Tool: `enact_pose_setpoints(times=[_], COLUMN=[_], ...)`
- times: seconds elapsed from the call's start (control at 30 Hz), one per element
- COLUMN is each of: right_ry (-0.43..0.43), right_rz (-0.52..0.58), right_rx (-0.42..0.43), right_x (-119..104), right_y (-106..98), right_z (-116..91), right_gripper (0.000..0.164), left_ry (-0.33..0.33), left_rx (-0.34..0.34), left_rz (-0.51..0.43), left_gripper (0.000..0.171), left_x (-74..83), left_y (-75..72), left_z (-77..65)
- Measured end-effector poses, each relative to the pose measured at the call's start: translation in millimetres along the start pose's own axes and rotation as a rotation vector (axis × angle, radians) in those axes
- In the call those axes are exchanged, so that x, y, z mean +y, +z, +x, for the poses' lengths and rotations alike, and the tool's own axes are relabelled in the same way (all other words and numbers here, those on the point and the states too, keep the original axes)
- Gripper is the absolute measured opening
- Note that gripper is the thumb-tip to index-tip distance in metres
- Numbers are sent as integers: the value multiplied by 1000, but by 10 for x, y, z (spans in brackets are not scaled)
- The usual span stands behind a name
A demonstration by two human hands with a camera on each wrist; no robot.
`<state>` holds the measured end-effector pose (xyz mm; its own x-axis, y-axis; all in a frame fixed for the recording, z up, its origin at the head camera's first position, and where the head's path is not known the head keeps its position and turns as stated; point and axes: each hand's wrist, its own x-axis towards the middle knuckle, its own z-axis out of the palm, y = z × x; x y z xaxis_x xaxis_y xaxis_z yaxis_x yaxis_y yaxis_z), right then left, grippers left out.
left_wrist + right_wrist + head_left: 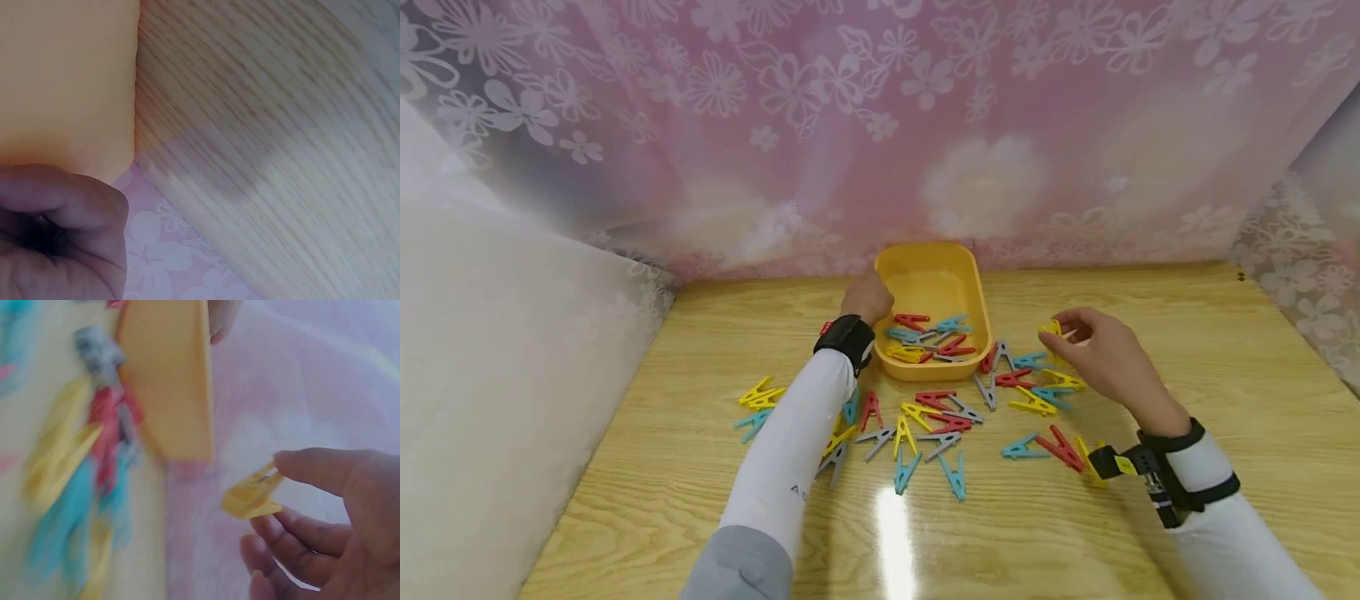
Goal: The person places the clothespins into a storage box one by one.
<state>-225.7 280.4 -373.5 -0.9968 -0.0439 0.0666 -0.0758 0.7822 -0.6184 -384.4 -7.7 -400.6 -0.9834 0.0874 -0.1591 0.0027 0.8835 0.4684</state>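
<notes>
A yellow plastic basin (pixel 934 372) stands against the pink cloth, with several red, blue, grey and yellow clothespins inside it. My left hand (pixel 867 297) grips its left rim; in the left wrist view the fingers (pixel 69 194) curl at the edge, though the fingertips are hidden. To the right of the basin, my right hand (pixel 1105 354) is raised above the table. It pinches a yellow clothespin (pixel 253 494) between thumb and fingers. Below that hand lies a group of loose clothespins, including a yellow one (pixel 1033 402) and a red one (pixel 1015 378).
More clothespins lie on the wooden table (pixel 662 433) in front of the basin, such as a blue one (pixel 953 477) and a grey one (pixel 877 440). Another few, including a yellow one (pixel 760 392), lie left of my left forearm. Pink flowered cloth (pixel 850 167) hangs behind the table.
</notes>
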Motion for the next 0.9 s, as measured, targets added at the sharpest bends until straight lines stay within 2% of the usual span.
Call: enact_pose_setpoints(times=[0.2,0.37,0.57,0.9], right_ry=[-69,-126,-143,-149], right_rz=[41,73,127,165], right_rx=[-18,-65,-97,-53], right_x=[-341,-480,-396,-132], right_y=[160,312,389,361], right_z=[352,526,503,419], right_gripper=[54,56,53,44], left_ry=[-22,-22,-18,-56], left_rx=[24,3,0,23], left_rz=[-25,2,27,57], left_gripper=[26,23,22,23], left_x=[24,89,110,-22], left_y=[129,192,158,39], left_z=[-11,-19,-11,72])
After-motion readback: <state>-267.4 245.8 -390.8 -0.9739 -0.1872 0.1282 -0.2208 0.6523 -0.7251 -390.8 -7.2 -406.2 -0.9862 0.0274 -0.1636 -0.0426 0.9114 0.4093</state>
